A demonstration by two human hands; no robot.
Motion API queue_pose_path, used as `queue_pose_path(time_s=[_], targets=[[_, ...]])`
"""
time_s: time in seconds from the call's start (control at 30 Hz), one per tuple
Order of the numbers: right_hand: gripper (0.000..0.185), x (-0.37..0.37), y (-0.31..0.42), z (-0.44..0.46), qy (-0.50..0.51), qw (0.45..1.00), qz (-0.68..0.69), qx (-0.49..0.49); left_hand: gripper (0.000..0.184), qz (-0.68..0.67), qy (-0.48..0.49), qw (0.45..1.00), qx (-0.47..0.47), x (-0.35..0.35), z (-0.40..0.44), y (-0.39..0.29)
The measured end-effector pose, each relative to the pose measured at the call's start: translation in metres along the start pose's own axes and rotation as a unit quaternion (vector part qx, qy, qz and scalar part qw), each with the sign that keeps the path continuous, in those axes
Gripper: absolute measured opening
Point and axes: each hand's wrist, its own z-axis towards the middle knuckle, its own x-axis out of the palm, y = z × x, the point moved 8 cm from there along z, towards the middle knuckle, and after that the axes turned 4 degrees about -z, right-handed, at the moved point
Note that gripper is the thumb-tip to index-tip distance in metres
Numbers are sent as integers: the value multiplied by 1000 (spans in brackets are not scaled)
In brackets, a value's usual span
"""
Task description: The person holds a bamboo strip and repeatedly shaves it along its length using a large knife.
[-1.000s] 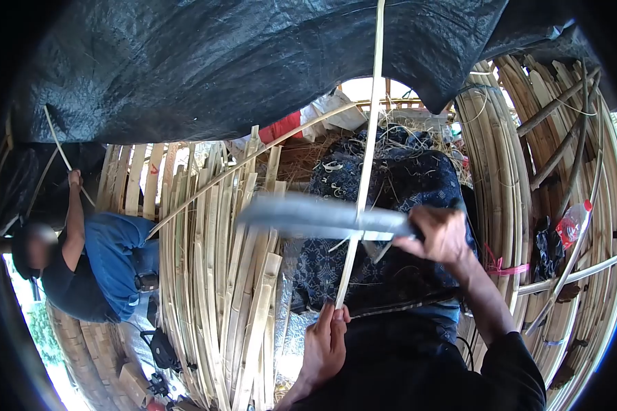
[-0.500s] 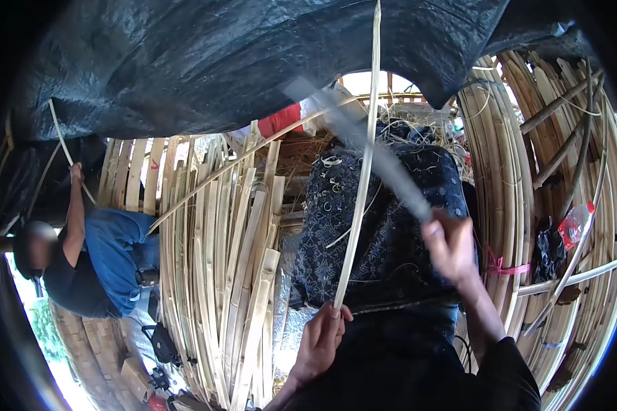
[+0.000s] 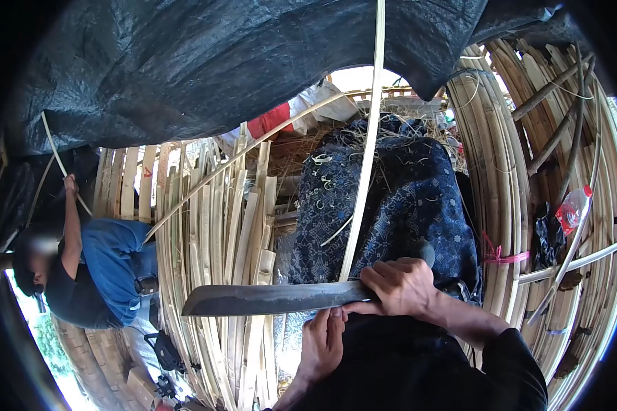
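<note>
My right hand (image 3: 401, 286) is closed round the handle of a machete (image 3: 267, 300), whose broad dark blade lies level and points left. A long pale bamboo strip (image 3: 367, 157) rises from behind the blade up past the top of the view. Just below the blade, my left hand (image 3: 320, 342) pinches with thumb and fingers at the strip's near end, which the blade and fingers hide. The right thumb comes close to the left fingertips. Under the strip, a dark blue patterned cloth (image 3: 404, 198) covers my legs, with thin curled shavings on it.
Split bamboo slats (image 3: 212, 253) stand close on the left, and bundled slats (image 3: 493, 178) tied with pink string on the right. A black tarp (image 3: 206, 61) hangs overhead. Another person (image 3: 89, 274) sits at the left, holding a strip. A plastic bottle (image 3: 574, 209) lies right.
The machete has swung from a raised, blurred position pointing away to level across the strip's near end. My right hand came down and left, close to my left hand, which stays at the strip.
</note>
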Motion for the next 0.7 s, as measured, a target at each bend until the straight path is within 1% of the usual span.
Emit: queue_pose_path(time_s=[0.07,0.13,0.23,0.33,0.5,0.6,0.7], targets=[[65,-6,1,1,-34,997,-53,-36,19,-7,4,1000,9,1,1,-5],[66,-6,-1,2,-39,997,-55,-43,19,-14,7,1000,17,0,2,-12],[67,-9,-3,5,-47,995,-63,-56,19,-2,22,1000,-6,0,2,-14],[67,-11,-5,7,-51,993,-78,-67,19,-34,4,999,22,-1,2,-15],[68,-15,-10,11,-61,992,-84,-77,23,-65,25,997,-18,-1,2,-13],[66,-15,-29,11,-51,994,-76,-60,26,-53,21,998,-42,-5,0,-10],[63,-22,-79,13,-75,990,-114,33,27,-31,24,998,-50,-11,-9,-2]])
